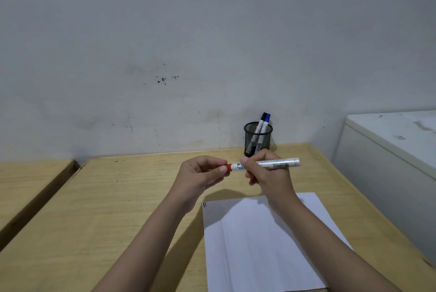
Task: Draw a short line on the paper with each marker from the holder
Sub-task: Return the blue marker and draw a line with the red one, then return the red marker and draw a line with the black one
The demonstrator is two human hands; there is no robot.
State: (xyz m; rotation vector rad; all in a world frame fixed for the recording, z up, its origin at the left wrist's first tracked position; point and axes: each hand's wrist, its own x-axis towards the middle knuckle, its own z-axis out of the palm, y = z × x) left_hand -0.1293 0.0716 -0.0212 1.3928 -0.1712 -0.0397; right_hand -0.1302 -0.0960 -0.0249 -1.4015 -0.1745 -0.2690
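Observation:
A white marker (276, 164) with a red cap (228, 167) is held level above the table, between both hands. My right hand (266, 171) grips its barrel; my left hand (201, 172) pinches the red cap at its left end. Whether the cap is fully seated I cannot tell. A white sheet of paper (254, 242) lies below, with short red and dark lines (204, 204) at its top left corner. At the back, a black mesh holder (257, 138) holds a black-capped marker (261, 122) and a blue-capped marker (266, 123).
The wooden table (118, 197) runs to the wall behind the holder. A second wooden surface (28, 178) lies to the left across a gap. A white cabinet (389, 150) stands against the table's right edge.

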